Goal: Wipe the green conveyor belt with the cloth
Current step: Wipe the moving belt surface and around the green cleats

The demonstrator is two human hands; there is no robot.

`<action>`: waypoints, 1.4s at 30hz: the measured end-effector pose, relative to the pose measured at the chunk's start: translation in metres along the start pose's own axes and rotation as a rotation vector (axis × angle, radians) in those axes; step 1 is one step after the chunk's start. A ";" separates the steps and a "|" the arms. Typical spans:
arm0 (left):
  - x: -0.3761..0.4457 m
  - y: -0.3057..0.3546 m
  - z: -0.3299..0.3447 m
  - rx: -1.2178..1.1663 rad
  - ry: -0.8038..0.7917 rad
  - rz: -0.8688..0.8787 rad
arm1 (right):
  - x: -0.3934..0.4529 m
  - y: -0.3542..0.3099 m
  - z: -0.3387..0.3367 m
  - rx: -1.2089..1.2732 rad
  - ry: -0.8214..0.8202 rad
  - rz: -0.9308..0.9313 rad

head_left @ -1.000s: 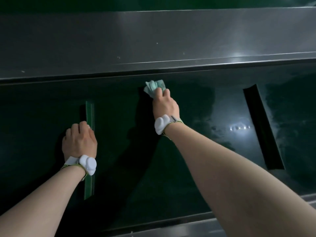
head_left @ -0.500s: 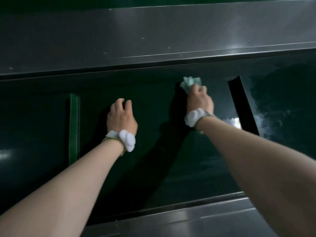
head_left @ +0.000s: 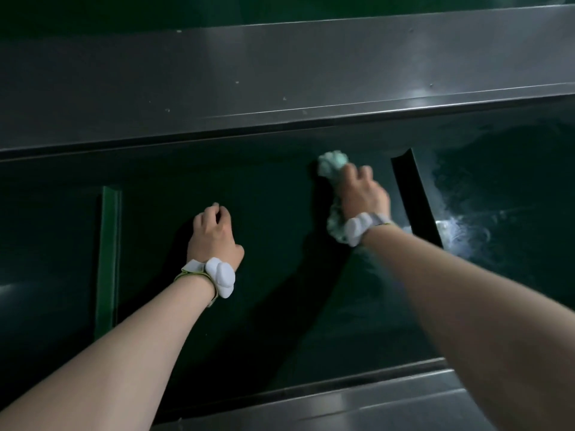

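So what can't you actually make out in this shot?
- Head view: the cloth is mostly covered by the right hand; only bunched ends show.
- Left hand: its fingertips curl out of sight, so contact with the belt is unclear.
- Belt's left and right ends: cut off by the frame edges.
- Dirt on the belt: too dark to judge.

no legible text, labels or numbers
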State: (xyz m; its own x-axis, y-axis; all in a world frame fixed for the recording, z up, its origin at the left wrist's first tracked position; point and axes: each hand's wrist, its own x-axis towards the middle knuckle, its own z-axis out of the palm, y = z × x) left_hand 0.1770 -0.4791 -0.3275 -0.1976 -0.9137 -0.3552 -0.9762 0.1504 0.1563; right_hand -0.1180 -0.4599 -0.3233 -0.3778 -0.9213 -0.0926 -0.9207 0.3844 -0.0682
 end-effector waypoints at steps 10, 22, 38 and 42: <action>0.007 0.019 -0.015 0.149 -0.155 -0.030 | 0.031 -0.068 0.006 0.109 0.001 0.065; 0.012 0.016 -0.017 0.081 -0.176 -0.101 | 0.062 0.020 -0.004 -0.100 0.010 -0.041; 0.027 0.018 -0.029 0.097 -0.218 -0.141 | -0.070 -0.102 0.010 0.235 -0.199 -0.323; 0.027 0.019 -0.032 0.094 -0.226 -0.161 | -0.035 0.004 -0.002 -0.006 -0.074 -0.128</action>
State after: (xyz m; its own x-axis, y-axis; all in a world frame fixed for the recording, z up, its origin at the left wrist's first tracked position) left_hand 0.1560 -0.5125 -0.3044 -0.0440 -0.8230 -0.5663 -0.9985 0.0539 -0.0007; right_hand -0.1088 -0.4260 -0.3186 -0.2493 -0.9557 -0.1564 -0.9615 0.2636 -0.0782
